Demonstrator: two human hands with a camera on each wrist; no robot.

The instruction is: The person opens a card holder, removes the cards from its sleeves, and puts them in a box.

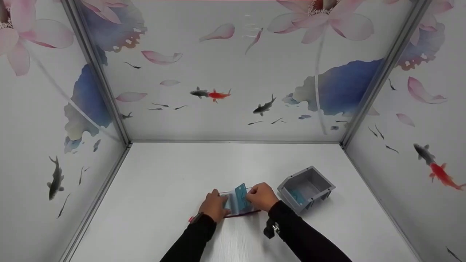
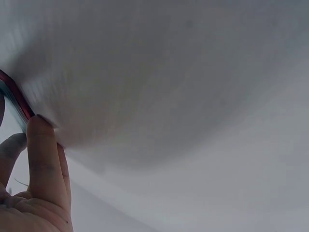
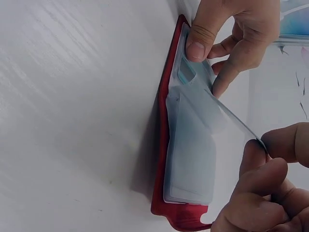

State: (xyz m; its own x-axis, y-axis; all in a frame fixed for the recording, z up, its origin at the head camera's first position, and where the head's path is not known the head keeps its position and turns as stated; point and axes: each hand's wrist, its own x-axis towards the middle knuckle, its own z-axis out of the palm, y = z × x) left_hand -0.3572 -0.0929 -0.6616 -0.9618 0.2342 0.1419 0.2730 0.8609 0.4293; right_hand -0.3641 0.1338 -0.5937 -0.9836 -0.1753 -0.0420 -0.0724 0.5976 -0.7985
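A red card holder (image 3: 161, 140) lies spread on the table, with clear plastic sleeves (image 3: 193, 154) inside. My left hand (image 1: 214, 206) holds its left side, the thumb (image 3: 197, 48) pressing on the sleeves and the other fingers at the far edge. In the left wrist view, the left fingers (image 2: 43, 159) meet the holder's dark red edge. Between thumb and fingertips, my right hand (image 1: 263, 196) pinches a blue card (image 1: 241, 196), which stands tilted up over the sleeves. The right wrist view shows this card nearly edge-on.
A grey plastic bin (image 1: 287, 199) sits just right of the right hand, with a blue card (image 1: 297, 196) inside. White panels printed with fish and lotus flowers enclose the white table (image 1: 164, 171) at the back and both sides.
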